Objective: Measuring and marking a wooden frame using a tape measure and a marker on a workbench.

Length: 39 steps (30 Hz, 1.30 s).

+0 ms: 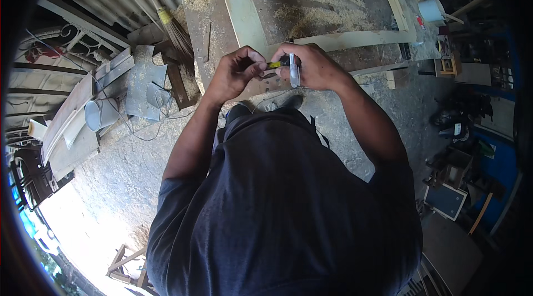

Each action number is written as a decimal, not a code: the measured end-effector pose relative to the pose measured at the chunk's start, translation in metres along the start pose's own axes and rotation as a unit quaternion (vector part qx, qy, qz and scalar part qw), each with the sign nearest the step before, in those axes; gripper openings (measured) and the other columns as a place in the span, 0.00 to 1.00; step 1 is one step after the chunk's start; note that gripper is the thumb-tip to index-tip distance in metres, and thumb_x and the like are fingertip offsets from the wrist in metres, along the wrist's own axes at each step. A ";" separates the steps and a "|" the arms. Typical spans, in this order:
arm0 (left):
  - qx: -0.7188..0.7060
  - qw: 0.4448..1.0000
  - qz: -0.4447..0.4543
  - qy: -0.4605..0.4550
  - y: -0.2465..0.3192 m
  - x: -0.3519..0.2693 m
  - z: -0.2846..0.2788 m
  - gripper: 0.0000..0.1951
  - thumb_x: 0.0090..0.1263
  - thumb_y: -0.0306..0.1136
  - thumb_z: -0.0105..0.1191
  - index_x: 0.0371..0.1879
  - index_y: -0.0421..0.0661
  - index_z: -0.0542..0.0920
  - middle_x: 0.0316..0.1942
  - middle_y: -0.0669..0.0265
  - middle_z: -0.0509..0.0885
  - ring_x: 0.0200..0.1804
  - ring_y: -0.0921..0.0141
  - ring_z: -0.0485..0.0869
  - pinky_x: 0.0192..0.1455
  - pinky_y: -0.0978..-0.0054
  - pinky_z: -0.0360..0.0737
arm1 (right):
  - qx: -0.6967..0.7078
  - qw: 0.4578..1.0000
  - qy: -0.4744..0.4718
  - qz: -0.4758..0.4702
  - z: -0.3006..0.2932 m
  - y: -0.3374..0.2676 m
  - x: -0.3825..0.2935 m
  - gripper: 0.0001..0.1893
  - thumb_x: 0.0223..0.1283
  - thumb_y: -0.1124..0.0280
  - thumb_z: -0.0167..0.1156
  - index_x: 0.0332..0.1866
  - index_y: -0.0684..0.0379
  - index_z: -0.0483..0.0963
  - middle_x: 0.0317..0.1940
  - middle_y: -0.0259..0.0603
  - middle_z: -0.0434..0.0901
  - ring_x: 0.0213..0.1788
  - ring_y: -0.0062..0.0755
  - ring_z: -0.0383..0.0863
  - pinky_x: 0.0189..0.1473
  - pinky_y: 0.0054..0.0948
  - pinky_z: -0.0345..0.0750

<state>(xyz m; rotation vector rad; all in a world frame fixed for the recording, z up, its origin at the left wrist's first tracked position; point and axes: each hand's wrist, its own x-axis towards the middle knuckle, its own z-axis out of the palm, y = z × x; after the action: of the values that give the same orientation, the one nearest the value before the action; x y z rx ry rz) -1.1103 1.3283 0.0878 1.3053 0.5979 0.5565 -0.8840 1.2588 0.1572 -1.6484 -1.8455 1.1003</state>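
Observation:
My left hand [235, 74] pinches the end of a short yellow strip, which looks like a tape measure's blade [274, 64], between thumb and fingertips. Opposite it, my right hand [318, 66] grips the strip's other side, where a dark part, likely the case, is mostly hidden by the fingers. A clear-capped pen or marker [295, 73] also sticks out from that right hand, pointing toward me. Both hands hover close together over the near edge of a sawdust-strewn workbench [283, 25]. Just beyond them lies a pale wooden frame [354, 40], its wide left board [243, 9] reaching away.
Left of the bench stand a straw broom [175, 31], a grey sheet [143, 79] and a white bucket [101, 114]. A loose cable [125, 123] trails over the concrete floor [137, 158]. A light-blue bucket [431, 9] sits at the bench's far right.

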 end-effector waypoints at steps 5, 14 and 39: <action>0.097 0.990 -0.034 0.096 -0.037 0.004 -0.040 0.04 0.73 0.25 0.59 0.41 0.38 0.80 0.32 0.67 0.83 0.37 0.78 0.81 0.41 0.78 0.79 | -0.223 0.965 0.108 0.091 -0.018 0.049 -0.006 0.07 0.56 0.68 0.64 0.40 0.51 0.79 0.33 0.46 0.84 0.40 0.49 0.85 0.41 0.44 0.78; 0.207 0.967 -0.034 0.145 -0.057 0.003 -0.024 0.07 0.66 0.29 0.66 0.37 0.40 0.84 0.35 0.62 0.84 0.32 0.72 0.85 0.36 0.74 0.81 | -0.201 0.950 0.222 0.088 0.010 0.108 -0.019 0.07 0.55 0.65 0.67 0.37 0.49 0.78 0.35 0.46 0.79 0.42 0.54 0.81 0.41 0.47 0.77; 0.573 0.782 0.175 0.169 -0.085 0.084 0.114 0.11 0.63 0.33 0.55 0.41 0.58 0.85 0.40 0.69 0.78 0.49 0.66 0.76 0.51 0.65 0.68 | -0.152 0.972 0.181 0.012 -0.014 0.121 -0.017 0.12 0.60 0.66 0.69 0.44 0.57 0.76 0.35 0.44 0.78 0.39 0.43 0.82 0.41 0.38 0.77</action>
<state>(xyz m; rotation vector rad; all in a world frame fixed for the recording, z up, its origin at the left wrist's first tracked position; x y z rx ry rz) -0.9674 1.2891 0.0148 2.5460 1.0842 0.7747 -0.7950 1.2437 0.0733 -1.8936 -1.8151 0.4918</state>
